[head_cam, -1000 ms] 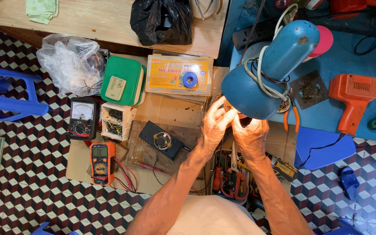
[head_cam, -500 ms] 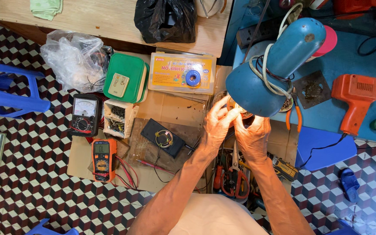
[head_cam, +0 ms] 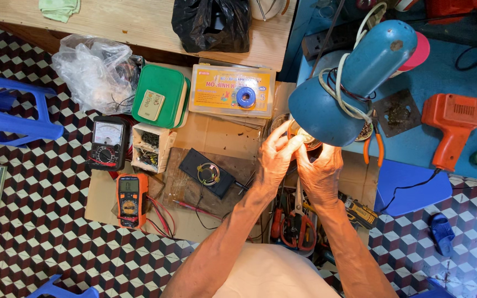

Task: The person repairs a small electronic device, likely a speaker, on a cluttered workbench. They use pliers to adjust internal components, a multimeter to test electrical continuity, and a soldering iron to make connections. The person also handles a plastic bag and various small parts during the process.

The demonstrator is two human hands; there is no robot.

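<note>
The checkered floor (head_cam: 40, 232) fills the left and bottom of the frame. A wooden bench (head_cam: 133, 22) runs along the top and a blue table (head_cam: 443, 72) takes the upper right. A blue desk lamp (head_cam: 354, 94), with its cord looped around its neck, leans in from the upper right and throws its light down at centre. A clear plastic bag (head_cam: 92, 69) lies at upper left and a blue stool (head_cam: 12, 110) stands at the left edge. A green box (head_cam: 158, 102) and a yellow parts box (head_cam: 232, 91) sit side by side above centre. An orange power tool (head_cam: 451, 124) lies on the blue table at right. An orange meter (head_cam: 128, 200) and a black meter (head_cam: 107, 144) lie left of centre, near a small black board (head_cam: 208, 172).

Both hands meet just under the lamp shade. The left hand (head_cam: 276, 160) has its fingertips pinched on a small round part (head_cam: 305, 139), which sits at the shade's lower rim and is mostly hidden. The right hand (head_cam: 320, 174) has its back to the camera, touching the left. Its fingers curl out of sight, so I cannot tell whether they grip or only steady.

This looks like close finger work on the part, held up in the light. Any further move calls for a steady pinch and small motions close to the lamp.
</note>
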